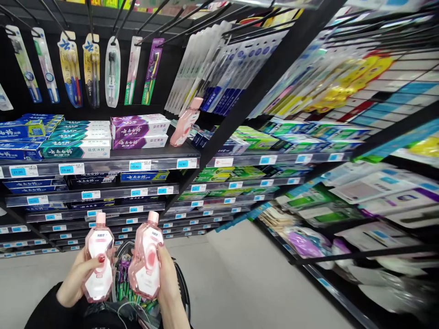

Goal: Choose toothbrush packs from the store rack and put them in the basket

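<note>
Fingers of left hand clamp one bottle, right hand another bottle, near the basket; I judge fronts turned for viewing.

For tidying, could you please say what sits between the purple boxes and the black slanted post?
The head view shows a pink bottle and dark boxes.

Left fingers around pink bottle, right fingers around second bottle, hanging toothbrushes

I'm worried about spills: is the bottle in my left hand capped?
Capped: a pink cap sits atop the bottle in your left hand; tightness unclear.
</note>
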### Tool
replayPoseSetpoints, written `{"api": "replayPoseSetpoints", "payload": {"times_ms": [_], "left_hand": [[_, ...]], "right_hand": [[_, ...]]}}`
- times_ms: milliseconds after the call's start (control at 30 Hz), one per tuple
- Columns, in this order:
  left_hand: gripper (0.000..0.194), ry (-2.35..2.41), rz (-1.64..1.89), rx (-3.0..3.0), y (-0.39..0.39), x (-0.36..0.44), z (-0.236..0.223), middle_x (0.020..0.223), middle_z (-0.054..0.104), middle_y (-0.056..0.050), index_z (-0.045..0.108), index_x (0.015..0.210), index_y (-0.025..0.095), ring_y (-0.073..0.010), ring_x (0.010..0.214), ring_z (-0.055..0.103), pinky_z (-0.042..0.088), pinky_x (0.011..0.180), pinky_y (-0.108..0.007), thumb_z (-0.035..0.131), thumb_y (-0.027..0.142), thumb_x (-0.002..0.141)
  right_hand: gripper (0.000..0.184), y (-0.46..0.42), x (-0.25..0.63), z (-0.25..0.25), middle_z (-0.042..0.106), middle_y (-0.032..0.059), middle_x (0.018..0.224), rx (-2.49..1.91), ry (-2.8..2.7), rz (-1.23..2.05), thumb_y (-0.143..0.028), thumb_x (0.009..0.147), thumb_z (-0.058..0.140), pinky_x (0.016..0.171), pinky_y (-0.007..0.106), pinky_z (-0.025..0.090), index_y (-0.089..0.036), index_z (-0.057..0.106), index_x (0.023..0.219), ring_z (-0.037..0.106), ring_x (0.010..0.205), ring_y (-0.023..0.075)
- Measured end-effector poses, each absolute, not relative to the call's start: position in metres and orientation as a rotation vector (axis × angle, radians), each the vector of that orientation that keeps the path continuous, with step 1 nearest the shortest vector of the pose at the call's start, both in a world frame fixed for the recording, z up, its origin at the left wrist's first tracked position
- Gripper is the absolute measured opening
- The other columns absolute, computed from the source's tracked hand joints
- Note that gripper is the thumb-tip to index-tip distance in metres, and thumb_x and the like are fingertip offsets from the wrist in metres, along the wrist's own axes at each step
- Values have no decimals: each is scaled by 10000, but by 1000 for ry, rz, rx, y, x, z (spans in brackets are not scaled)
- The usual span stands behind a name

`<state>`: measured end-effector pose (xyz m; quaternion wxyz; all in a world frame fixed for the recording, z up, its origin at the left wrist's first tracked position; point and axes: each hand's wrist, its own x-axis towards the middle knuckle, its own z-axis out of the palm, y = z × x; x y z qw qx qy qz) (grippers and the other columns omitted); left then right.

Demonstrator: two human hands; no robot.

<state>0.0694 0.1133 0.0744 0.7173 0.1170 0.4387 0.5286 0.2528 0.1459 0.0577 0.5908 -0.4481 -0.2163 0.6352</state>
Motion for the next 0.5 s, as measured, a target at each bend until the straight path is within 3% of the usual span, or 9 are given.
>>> {"api": "replayPoseSetpoints", "payload": {"times_ms": [133, 233, 367, 433, 500], "left_hand": [[636, 1070, 1158, 306, 111, 79, 76, 861, 716, -73, 480, 1176, 148, -282, 830, 659, 512, 694, -334, 711, 90, 586], [687, 1082, 1161, 289, 111, 81, 77, 832, 716, -57, 422, 1228, 147, -259, 783, 669, 517, 672, -320, 687, 69, 600], [785, 1069, 1149, 264, 111, 77, 79, 872, 712, -93, 303, 1293, 134, -297, 824, 664, 525, 674, -357, 687, 85, 611], [828, 1046, 1141, 259, 111, 75, 80, 924, 703, -127, 250, 1317, 134, -325, 870, 650, 529, 677, -388, 693, 94, 619], [848, 1018, 1135, 262, 110, 72, 82, 973, 690, -149, 227, 1331, 145, -341, 910, 635, 531, 684, -408, 697, 98, 626]], "right_hand": [[444, 138, 242, 55, 673, 49, 982, -1104, -536, 1507, -414, 676, 668, 739, 327, 487, -202, 587, 1058, 618, 888, 235], [442, 136, 235, 52, 661, 55, 1018, -1104, -576, 1510, -416, 663, 681, 778, 321, 472, -201, 598, 1040, 596, 946, 237], [276, 134, 236, 53, 673, 28, 780, -936, -363, 1677, -383, 682, 677, 612, 294, 502, -184, 631, 867, 622, 663, 176], [219, 131, 238, 54, 604, -6, 605, -746, -214, 1833, -359, 715, 646, 445, 236, 467, -165, 629, 814, 539, 450, 110], [212, 128, 242, 52, 535, -41, 554, -489, -89, 1907, -315, 749, 613, 337, 157, 392, -155, 619, 887, 442, 346, 47]]}}
